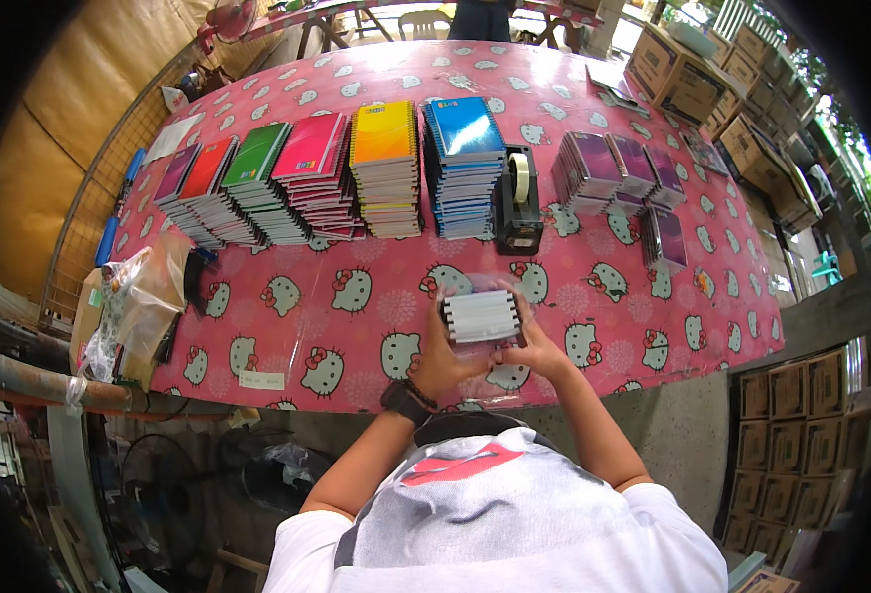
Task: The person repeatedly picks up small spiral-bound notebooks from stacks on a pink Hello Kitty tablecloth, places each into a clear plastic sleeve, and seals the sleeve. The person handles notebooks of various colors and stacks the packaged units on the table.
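Note:
Between my two hands is a stack of notebooks, edge side toward me, with clear plastic film around it. My left hand grips its left side, a dark watch and bracelet on the wrist. My right hand grips the right side, the thumb near the lower edge. Beyond them stand tall piles of spiral notebooks: blue, yellow, pink, green, red and purple. A black tape dispenser with a tape roll stands against the blue pile.
Wrapped purple notebook bundles sit at the right of the pink patterned table. Plastic bags lie at the left edge. Cardboard boxes stand at the far right, with more stacked cartons below. A fan is under the table.

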Available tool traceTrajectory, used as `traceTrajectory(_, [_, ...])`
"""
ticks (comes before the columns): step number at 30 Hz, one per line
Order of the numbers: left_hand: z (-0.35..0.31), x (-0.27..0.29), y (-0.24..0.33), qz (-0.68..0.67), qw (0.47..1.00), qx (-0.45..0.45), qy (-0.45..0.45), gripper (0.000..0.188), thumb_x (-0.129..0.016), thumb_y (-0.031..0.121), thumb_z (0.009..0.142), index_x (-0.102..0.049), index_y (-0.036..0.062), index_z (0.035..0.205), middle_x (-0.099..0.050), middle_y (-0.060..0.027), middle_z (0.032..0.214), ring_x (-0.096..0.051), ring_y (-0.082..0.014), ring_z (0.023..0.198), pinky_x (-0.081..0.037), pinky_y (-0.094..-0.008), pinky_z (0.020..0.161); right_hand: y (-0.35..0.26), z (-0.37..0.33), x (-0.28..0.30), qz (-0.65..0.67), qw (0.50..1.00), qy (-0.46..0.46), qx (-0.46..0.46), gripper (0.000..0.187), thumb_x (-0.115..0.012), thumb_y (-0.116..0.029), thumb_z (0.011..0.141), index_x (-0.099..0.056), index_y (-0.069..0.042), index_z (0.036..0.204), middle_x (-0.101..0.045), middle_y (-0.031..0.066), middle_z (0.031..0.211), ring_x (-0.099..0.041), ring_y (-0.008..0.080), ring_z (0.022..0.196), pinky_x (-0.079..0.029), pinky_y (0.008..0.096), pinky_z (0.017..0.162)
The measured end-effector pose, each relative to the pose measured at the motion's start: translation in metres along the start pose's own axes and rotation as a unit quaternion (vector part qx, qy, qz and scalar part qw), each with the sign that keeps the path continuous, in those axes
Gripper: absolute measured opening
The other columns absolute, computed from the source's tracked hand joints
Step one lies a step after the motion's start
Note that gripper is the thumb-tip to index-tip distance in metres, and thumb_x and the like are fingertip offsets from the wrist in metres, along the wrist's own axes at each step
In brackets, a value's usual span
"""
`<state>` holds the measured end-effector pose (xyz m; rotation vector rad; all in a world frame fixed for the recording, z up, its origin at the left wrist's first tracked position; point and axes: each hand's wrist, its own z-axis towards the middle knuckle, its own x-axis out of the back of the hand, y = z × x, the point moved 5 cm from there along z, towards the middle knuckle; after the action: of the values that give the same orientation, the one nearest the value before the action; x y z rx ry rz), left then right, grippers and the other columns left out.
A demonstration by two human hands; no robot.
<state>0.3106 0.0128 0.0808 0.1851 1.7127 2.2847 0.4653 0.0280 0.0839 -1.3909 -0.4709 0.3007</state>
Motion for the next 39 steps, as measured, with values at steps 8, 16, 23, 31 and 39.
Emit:
traceTrajectory(8, [-0.007,0.028,0.009,0.169,0.982,-0.061,0.061,0.106,-0.072,0.005,0.059,-0.012,0.0081,0.145,-0.028,-0.0193,0.143,-0.027,-0.0314,0.135,-0.02,-0.0425,0.111,-0.017,-0.003,0.019,-0.018,0.995,0.098,0.022,0.092,-0.076,-0.02,0.061,-0.029,-0.008,0.14,-0.033,0.0139,0.142,-0.034,0.025,0.128,-0.024,0.0377,0.108])
traceTrajectory(16, [-0.015,0.026,0.033,0.334,0.938,-0.091,-0.021,0.076,-0.056,0.001,0.059,-0.044,0.008,0.133,-0.04,-0.0106,0.14,-0.026,-0.0358,0.135,-0.023,-0.0456,0.109,-0.048,-0.004,0.027,-0.242,0.964,-0.006,0.107,0.055,-0.061,-0.004,0.052,-0.068,-0.015,0.106,-0.049,0.0006,0.135,-0.036,0.029,0.124,-0.025,0.0423,0.106])
traceTrajectory(23, [-0.005,0.039,0.037,0.396,0.896,-0.128,-0.157,0.079,-0.06,0.002,0.057,-0.044,0.0157,0.134,-0.036,-0.007,0.144,-0.022,-0.0372,0.137,-0.023,-0.0521,0.108,-0.047,-0.001,0.026,-0.305,0.941,-0.104,0.106,0.069,-0.062,-0.005,0.051,-0.065,-0.029,0.115,-0.038,-0.0008,0.146,-0.017,0.036,0.138,-0.015,0.0556,0.109])
traceTrajectory(31, [0.018,0.03,0.042,0.42,0.864,-0.1,-0.258,0.084,-0.064,0.002,0.057,-0.042,0.0232,0.135,-0.031,-0.0007,0.147,-0.017,-0.0375,0.138,-0.021,-0.058,0.108,-0.054,0.012,0.026,-0.313,0.927,-0.19,0.086,0.072,-0.068,-0.008,0.052,-0.063,-0.034,0.119,-0.029,-0.0025,0.15,-0.015,0.0369,0.139,-0.012,0.0571,0.11])
traceTrajectory(39, [0.004,0.036,0.042,0.389,0.901,-0.134,-0.142,0.084,-0.062,0.003,0.058,-0.038,0.0166,0.138,-0.029,-0.0069,0.148,-0.015,-0.0382,0.139,-0.019,-0.0555,0.109,-0.071,0.005,0.041,-0.298,0.947,-0.081,0.094,0.072,-0.065,-0.009,0.053,-0.06,-0.027,0.123,-0.042,-0.0004,0.143,-0.019,0.0331,0.138,-0.015,0.0529,0.109])
